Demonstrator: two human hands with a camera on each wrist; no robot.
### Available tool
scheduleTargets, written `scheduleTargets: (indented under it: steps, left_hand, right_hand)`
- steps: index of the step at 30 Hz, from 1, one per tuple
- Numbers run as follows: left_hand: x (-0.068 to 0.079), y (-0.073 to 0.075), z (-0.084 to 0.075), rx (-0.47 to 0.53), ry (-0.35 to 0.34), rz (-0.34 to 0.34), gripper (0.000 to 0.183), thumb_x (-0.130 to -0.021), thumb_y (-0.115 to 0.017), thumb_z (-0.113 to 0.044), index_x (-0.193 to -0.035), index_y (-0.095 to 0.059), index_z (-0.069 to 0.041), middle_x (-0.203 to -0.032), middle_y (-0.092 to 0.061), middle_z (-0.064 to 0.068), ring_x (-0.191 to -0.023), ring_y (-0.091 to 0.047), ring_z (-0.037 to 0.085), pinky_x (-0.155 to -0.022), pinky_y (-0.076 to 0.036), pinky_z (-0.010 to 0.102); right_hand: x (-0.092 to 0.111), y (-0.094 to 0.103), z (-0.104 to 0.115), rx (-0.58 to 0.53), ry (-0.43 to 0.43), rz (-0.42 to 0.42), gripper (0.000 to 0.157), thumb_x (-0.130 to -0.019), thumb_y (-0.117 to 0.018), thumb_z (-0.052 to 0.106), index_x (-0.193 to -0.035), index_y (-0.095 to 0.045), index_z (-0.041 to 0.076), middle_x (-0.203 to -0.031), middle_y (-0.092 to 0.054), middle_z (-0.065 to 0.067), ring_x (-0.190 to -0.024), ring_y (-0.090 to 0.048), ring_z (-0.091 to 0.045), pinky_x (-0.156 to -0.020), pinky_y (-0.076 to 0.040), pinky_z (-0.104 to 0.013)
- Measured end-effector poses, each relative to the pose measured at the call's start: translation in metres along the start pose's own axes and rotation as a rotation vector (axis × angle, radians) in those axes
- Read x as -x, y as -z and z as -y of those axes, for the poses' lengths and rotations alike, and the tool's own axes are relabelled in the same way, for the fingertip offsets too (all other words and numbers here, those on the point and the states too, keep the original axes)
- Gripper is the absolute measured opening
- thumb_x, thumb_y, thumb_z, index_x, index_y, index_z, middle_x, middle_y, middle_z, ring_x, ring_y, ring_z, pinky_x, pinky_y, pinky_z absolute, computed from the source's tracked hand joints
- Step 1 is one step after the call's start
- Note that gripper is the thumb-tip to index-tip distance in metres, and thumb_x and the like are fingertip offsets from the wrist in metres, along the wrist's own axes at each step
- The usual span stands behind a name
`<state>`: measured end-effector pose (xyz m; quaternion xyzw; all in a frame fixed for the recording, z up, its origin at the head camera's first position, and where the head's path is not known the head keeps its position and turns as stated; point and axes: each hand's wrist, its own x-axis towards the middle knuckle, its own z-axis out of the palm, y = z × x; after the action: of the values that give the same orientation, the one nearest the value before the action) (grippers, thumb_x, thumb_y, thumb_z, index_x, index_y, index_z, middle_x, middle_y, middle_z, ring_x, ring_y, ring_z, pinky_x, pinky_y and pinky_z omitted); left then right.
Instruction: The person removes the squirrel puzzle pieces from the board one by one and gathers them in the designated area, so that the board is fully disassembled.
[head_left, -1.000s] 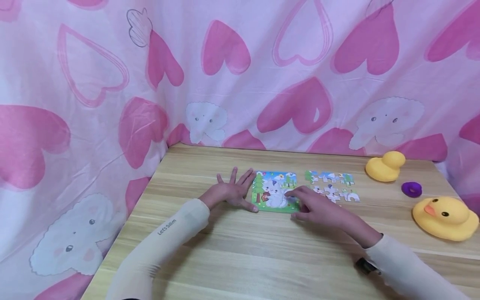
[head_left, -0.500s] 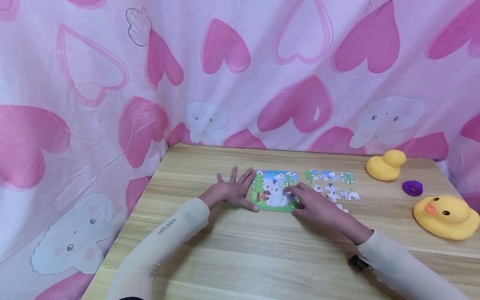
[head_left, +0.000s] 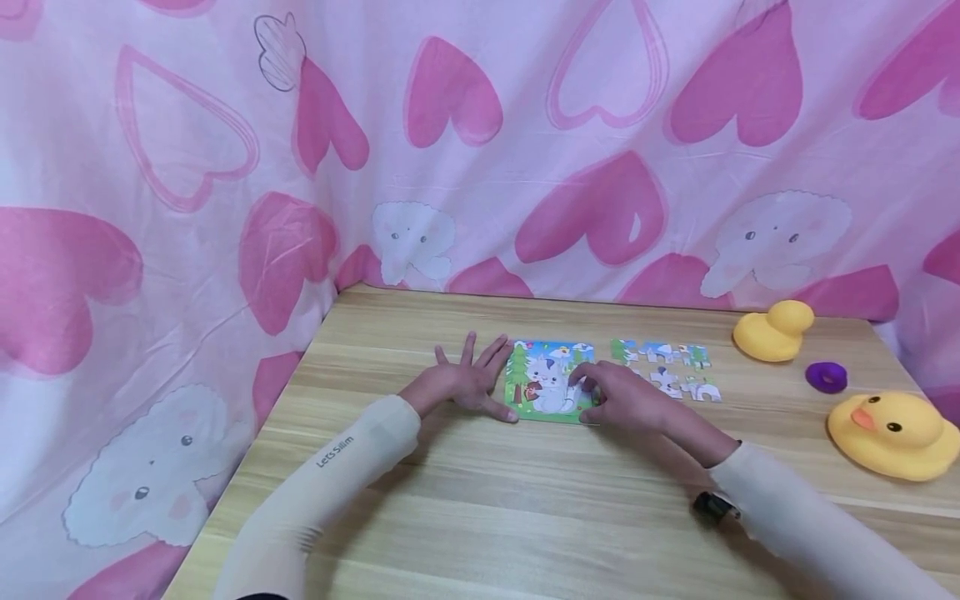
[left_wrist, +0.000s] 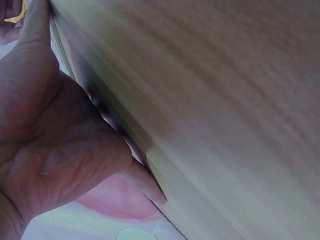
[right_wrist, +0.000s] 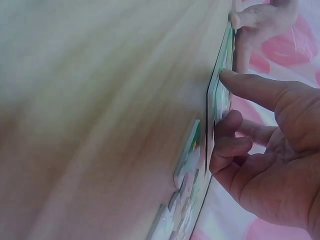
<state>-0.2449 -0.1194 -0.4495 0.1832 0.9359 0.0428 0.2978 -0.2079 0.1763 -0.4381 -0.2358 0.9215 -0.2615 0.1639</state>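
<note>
A square jigsaw puzzle (head_left: 547, 379) with a white squirrel picture lies flat on the wooden table. My left hand (head_left: 472, 385) rests spread at its left side, with fingertips and thumb at the edge; the left wrist view shows this palm (left_wrist: 60, 150) low against the tabletop. Over the puzzle's right part bends my right hand (head_left: 618, 398), its index finger touching the picture. In the right wrist view, the right thumb (right_wrist: 250, 86) touches the puzzle's near edge and the outer fingers curl. A gap parts thumb from fingers. Loose puzzle pieces (head_left: 663, 382) lie to the right, partly hidden by that hand.
Two yellow toy ducks, a smaller one (head_left: 772, 332) and a larger one (head_left: 892, 436), stand at the table's right side. Between them sits a purple ring-shaped item (head_left: 827, 377). A pink heart-patterned curtain (head_left: 465, 192) hangs behind and to the left of the table (head_left: 480, 517).
My right index finger, straighter before, is now more bent over the puzzle. The right hand and forearm have shifted slightly, covering more of the loose pieces. My left hand has stayed put.
</note>
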Motion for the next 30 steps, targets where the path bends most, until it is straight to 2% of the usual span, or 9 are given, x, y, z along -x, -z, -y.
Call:
scheduleTargets:
  steps: [3,7,16,23,30]
  left_hand:
    - [0.002,0.001,-0.001,0.005,-0.008,-0.002,0.135,-0.078,-0.066,-0.088,-0.167,0.020,-0.036,-0.174,0.033,-0.014,-0.159,0.033,0.043,-0.110,0.014,0.090]
    - [0.005,0.004,-0.001,-0.001,-0.017,-0.004,0.133,-0.081,-0.067,-0.086,-0.168,0.019,-0.034,-0.175,0.031,-0.012,-0.159,0.032,0.043,-0.111,0.012,0.091]
    - [0.003,0.004,-0.001,-0.008,-0.016,-0.007,0.133,-0.080,-0.067,-0.086,-0.168,0.019,-0.034,-0.175,0.030,-0.011,-0.159,0.032,0.044,-0.110,0.012,0.091]
    - [-0.001,0.002,0.000,-0.010,-0.004,0.001,0.136,-0.077,-0.066,-0.090,-0.167,0.021,-0.037,-0.174,0.032,-0.012,-0.159,0.033,0.044,-0.109,0.013,0.092]
    - [0.005,0.004,-0.002,-0.014,-0.006,-0.007,0.134,-0.079,-0.066,-0.087,-0.168,0.020,-0.035,-0.175,0.031,-0.012,-0.159,0.033,0.043,-0.111,0.012,0.091]
  right_hand:
    - [-0.003,0.002,-0.001,0.001,0.001,0.021,0.041,-0.090,-0.084,0.017,-0.129,-0.070,0.023,-0.119,-0.069,-0.007,-0.102,-0.062,-0.022,-0.089,-0.057,-0.041]
    - [-0.006,0.004,-0.003,-0.001,0.003,0.055,0.042,-0.090,-0.084,0.015,-0.128,-0.071,0.025,-0.119,-0.069,-0.007,-0.100,-0.061,-0.021,-0.089,-0.057,-0.040]
    - [-0.014,0.009,-0.008,-0.025,0.050,0.115,0.047,-0.086,-0.087,0.012,-0.128,-0.070,0.022,-0.120,-0.070,-0.007,-0.097,-0.061,-0.022,-0.089,-0.056,-0.039]
    - [-0.014,0.009,-0.006,0.012,0.054,0.078,0.050,-0.079,-0.091,0.014,-0.124,-0.073,0.025,-0.110,-0.071,-0.002,-0.095,-0.059,-0.022,-0.083,-0.054,-0.034]
    - [-0.006,0.010,-0.010,-0.036,0.065,0.026,0.048,-0.079,-0.089,0.013,-0.123,-0.073,0.025,-0.105,-0.070,-0.001,-0.083,-0.061,-0.017,-0.073,-0.054,-0.030]
